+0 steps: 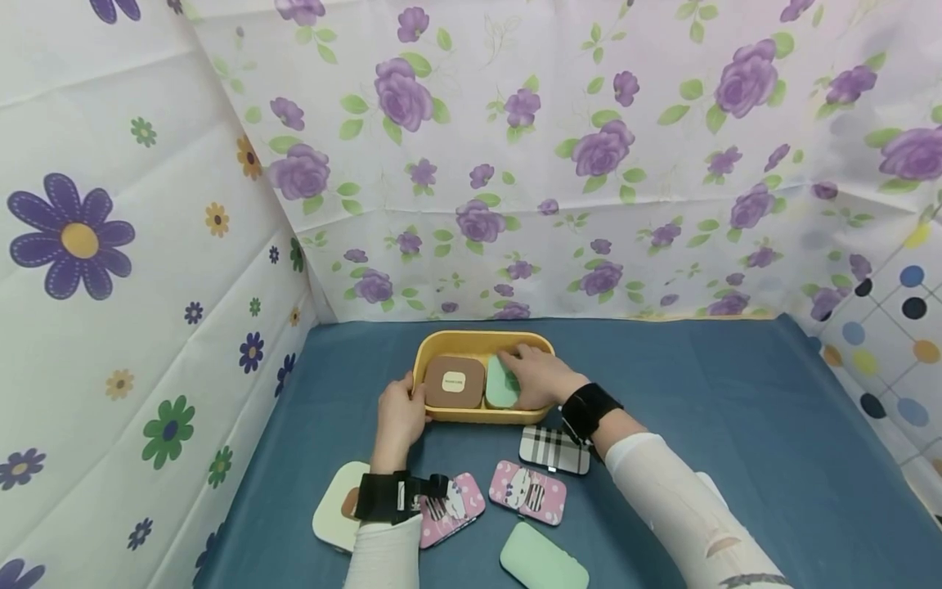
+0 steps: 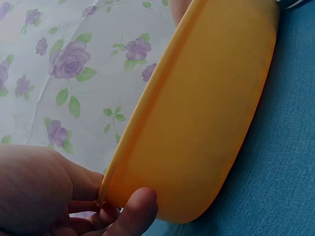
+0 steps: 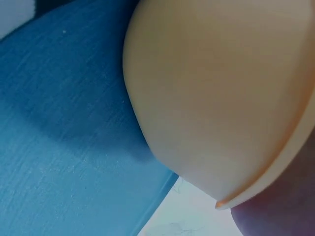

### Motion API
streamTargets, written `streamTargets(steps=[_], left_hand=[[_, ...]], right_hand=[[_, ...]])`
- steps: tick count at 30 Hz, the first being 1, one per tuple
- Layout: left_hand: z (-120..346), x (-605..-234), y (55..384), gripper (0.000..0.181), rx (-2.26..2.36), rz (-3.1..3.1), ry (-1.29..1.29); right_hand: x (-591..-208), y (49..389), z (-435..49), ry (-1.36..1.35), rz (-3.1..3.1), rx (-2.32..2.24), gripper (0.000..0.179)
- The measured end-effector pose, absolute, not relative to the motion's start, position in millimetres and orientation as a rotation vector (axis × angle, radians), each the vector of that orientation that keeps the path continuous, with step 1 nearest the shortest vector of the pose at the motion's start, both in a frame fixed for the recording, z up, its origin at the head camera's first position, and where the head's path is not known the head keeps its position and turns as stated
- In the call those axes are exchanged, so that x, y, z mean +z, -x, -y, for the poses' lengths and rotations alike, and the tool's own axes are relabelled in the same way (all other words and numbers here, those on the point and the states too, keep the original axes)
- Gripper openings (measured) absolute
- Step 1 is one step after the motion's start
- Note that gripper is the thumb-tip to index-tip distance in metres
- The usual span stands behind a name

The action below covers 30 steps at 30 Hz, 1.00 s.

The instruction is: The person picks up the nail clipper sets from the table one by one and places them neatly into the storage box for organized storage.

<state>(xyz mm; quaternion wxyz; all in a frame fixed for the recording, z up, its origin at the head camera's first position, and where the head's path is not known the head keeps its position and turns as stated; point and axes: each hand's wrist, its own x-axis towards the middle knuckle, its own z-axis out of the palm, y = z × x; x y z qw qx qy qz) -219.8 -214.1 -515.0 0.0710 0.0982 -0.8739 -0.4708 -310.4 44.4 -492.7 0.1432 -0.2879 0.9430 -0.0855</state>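
A yellow plastic bin (image 1: 478, 417) stands near the back of the table. Inside it, a brown square case (image 1: 441, 396) with a cream label lies on the left, and a mint-green case (image 1: 500, 384) lies on the right. My left hand (image 1: 400, 415) grips the bin's left front corner; in the left wrist view its thumb and fingers pinch the rim. Reaching over the right wall, my right hand (image 1: 540, 378) holds the mint-green case across its top and bottom edges, covering its right part. The right wrist view shows mostly the bin's outer wall (image 3: 211, 98).
In front of the bin lie a plaid case (image 1: 553, 451), a pink cartoon case (image 1: 527, 492), another pink case (image 1: 458, 509) partly under the left wrist strap, a light green case (image 1: 543, 558) and a cream case (image 1: 334, 511). A floral curtain (image 1: 478, 164) hangs behind.
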Motion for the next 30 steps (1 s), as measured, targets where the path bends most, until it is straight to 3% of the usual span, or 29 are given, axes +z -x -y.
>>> streamTargets(steps=[30], left_hand=[[213.2, -515.1, 220.1, 0.048, -1.417, 2.63, -0.287]], right_hand=[[-497.5, 309.6, -44.7, 0.897, -2.751, -0.232, 0.095]])
